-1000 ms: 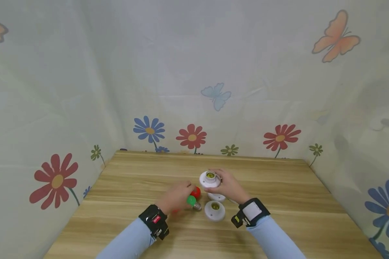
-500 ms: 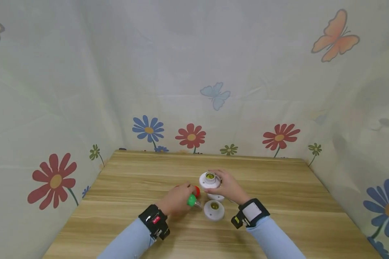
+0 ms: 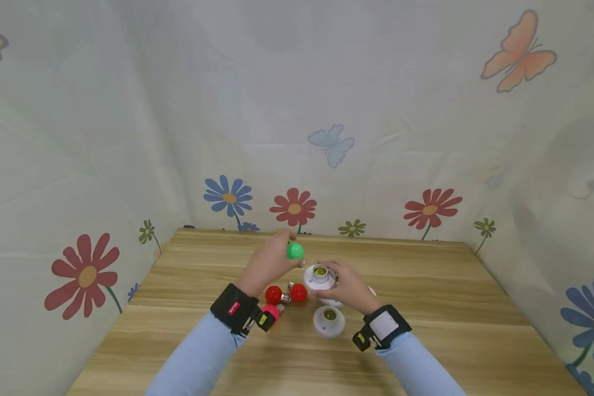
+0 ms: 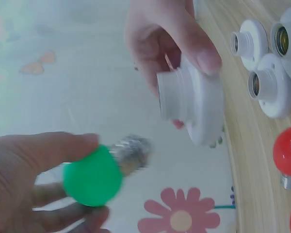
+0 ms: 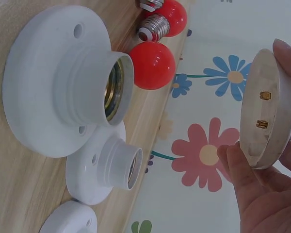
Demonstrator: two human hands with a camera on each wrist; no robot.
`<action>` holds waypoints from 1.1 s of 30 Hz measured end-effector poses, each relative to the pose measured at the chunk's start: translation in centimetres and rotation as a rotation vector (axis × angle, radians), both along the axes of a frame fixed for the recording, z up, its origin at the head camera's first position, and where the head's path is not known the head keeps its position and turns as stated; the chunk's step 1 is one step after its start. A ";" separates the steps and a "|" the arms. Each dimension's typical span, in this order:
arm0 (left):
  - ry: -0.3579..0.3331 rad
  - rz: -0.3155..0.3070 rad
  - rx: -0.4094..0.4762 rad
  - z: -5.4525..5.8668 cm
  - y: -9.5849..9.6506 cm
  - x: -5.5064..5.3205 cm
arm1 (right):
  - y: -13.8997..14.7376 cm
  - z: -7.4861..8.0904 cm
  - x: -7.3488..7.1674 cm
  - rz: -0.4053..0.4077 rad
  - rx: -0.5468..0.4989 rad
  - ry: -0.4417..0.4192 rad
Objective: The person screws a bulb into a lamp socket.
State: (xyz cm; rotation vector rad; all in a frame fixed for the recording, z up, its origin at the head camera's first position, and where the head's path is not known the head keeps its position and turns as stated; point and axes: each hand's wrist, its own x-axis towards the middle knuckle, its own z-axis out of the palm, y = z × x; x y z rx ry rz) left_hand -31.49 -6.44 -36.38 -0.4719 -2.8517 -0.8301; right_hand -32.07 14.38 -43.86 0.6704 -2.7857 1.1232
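The left hand (image 3: 269, 261) is partly closed, thumb and fingers pinching a green bulb (image 3: 295, 251) by its globe; the bulb's metal screw base (image 4: 131, 153) points downward, slightly blurred in the left wrist view. The right hand (image 3: 350, 287) is curled about the rim of a white lamp socket (image 3: 309, 279), thumb on one side and fingers on the other, with the mouth facing up. Two brass-coloured contacts (image 5: 264, 110) show on its underside. Bulb and held socket are apart but near each other, both raised over the wood-grain table (image 3: 425, 330). Three further white sockets (image 3: 329, 325) stand base-down on the table, close together, mouths up. To their left lie two red bulbs (image 3: 298, 292) and a pinkish-red bulb (image 3: 271, 312), near the left wrist strap (image 3: 234, 308). A flower-printed cloth (image 3: 257, 110) hangs behind the table.
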 end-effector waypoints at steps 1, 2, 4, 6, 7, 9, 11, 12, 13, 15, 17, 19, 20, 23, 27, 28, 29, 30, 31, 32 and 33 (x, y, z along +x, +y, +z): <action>0.030 -0.002 0.027 0.2 0.3 0.1 | 0.0 -0.1 0.0 0.006 -0.005 0.000; 0.051 -0.009 0.056 0.4 0.7 0.1 | -0.1 -0.1 0.0 0.012 -0.012 -0.002; 0.077 -0.037 0.077 0.6 1.4 0.2 | -0.2 -0.2 -0.1 0.028 -0.026 -0.001; 0.093 -0.072 0.059 0.5 2.1 0.3 | -0.2 -0.3 0.0 0.041 -0.036 0.009; 0.099 -0.088 0.042 0.4 2.4 0.4 | -0.3 -0.3 0.0 0.045 -0.039 0.016; 0.121 -0.117 0.002 0.0 2.9 0.4 | -0.3 -0.3 0.1 0.049 -0.041 0.026; 0.134 -0.134 -0.026 -0.4 3.2 0.4 | -0.3 -0.2 0.2 0.048 -0.049 0.032; 0.135 -0.138 -0.035 -0.7 3.3 0.4 | -0.3 -0.2 0.2 0.049 -0.055 0.031; 0.133 -0.142 -0.033 -1.0 3.4 0.4 | -0.3 -0.3 0.2 0.045 -0.059 0.029; 0.122 -0.147 -0.021 -1.4 3.4 0.4 | -0.2 -0.3 0.2 0.043 -0.066 0.027; 0.114 -0.152 -0.005 -1.7 3.5 0.5 | -0.2 -0.4 0.2 0.036 -0.070 0.018; 0.110 -0.156 0.008 -2.0 3.5 0.6 | -0.2 -0.5 0.2 0.035 -0.071 0.019; 0.114 -0.158 0.012 -2.1 3.4 0.6 | -0.2 -0.6 0.2 0.039 -0.071 0.026; 0.120 -0.160 0.018 -2.2 3.4 0.9 | -0.3 -0.7 0.2 0.039 -0.073 0.028; 0.142 -0.161 0.012 -2.1 3.4 1.1 | -0.4 -0.7 0.3 0.026 -0.085 0.011; 0.150 -0.160 0.007 -2.1 3.4 1.1 | -0.4 -0.7 0.3 0.021 -0.090 0.004; 0.157 -0.160 0.001 -2.0 3.4 1.2 | -0.4 -0.7 0.2 0.018 -0.094 -0.001; 0.163 -0.159 -0.006 -2.0 3.4 1.1 | -0.4 -0.7 0.2 0.015 -0.098 -0.006; 0.169 -0.157 -0.013 -2.0 3.4 1.2 | -0.5 -0.7 0.2 0.016 -0.099 -0.007; 0.173 -0.155 -0.018 -2.1 3.3 1.1 | -0.5 -0.7 0.2 0.017 -0.103 -0.008; 0.176 -0.153 -0.022 -2.1 3.3 1.1 | -0.5 -0.6 0.1 0.022 -0.106 -0.007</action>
